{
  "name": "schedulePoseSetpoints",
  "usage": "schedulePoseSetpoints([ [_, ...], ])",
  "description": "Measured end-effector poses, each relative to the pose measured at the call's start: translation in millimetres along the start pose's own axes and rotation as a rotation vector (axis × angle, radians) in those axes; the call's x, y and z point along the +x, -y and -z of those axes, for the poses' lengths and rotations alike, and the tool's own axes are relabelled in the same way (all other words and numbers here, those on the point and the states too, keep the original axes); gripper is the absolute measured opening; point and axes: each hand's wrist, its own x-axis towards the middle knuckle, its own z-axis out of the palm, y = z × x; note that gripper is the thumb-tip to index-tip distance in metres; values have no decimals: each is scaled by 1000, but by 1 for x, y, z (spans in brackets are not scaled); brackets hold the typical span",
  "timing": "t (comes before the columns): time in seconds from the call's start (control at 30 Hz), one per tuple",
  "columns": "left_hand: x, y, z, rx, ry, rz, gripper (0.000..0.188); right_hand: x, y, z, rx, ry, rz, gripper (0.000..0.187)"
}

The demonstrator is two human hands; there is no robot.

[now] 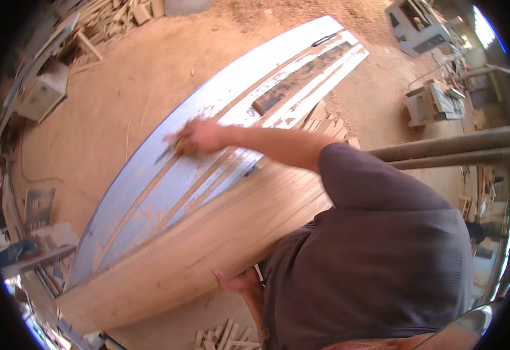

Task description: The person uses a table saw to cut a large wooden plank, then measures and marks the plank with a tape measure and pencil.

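My right hand (203, 137), blurred by motion, reaches over the boat hull and is closed on a small hand tool (186, 148) with a yellow part. Its blade, if any, is smeared, so the kind cannot be told. The tool sits against the white-blue surface (202, 100) of the long hull, near one of several bare wood strips (167, 169). Bare planking (208, 233) forms the hull's near side. Low on that planked side rests my left hand (240, 282), its thumb stretched out and no object visible in it; some fingers are hidden.
A brown block (259, 108) and a dark bar (325, 39) lie on the hull. Wood offcuts (325, 123) are piled beside it, with more scraps (228, 335) at the bottom. Pipes (453, 149) run at right. Machines (435, 104) stand on the sawdust-covered floor (109, 87).
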Motion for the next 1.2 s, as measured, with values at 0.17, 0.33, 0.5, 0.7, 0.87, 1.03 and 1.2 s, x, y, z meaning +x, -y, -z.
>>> schedulePoseSetpoints([
  [0.17, 17, 22, 6, 476, -96, -386, 64, -102, -190, 53, 95, -32, -387, 44],
  [0.33, 70, 15, -48, -423, -349, -136, 53, -226, -264, 101, -336, -384, -252, 47],
  [0.5, 82, 3, -78, -466, -461, -158, 47, -265, -147, 80, 37, -180, -354, 32],
  [0.7, 85, -28, -121, -437, -588, -134, 42, -230, -109, 103, 403, -270, -572, 41],
  [0.87, 96, -56, -112, -448, -501, -59, 40, -175, -98, 113, 302, -291, -702, 30],
  [1.03, 129, -105, -67, -483, -323, -149, 44, -75, -75, 107, 293, -352, -590, 27],
  [1.2, 164, -190, -20, -519, -302, -269, 46, 54, -22, 73, 431, -321, -479, 37],
])
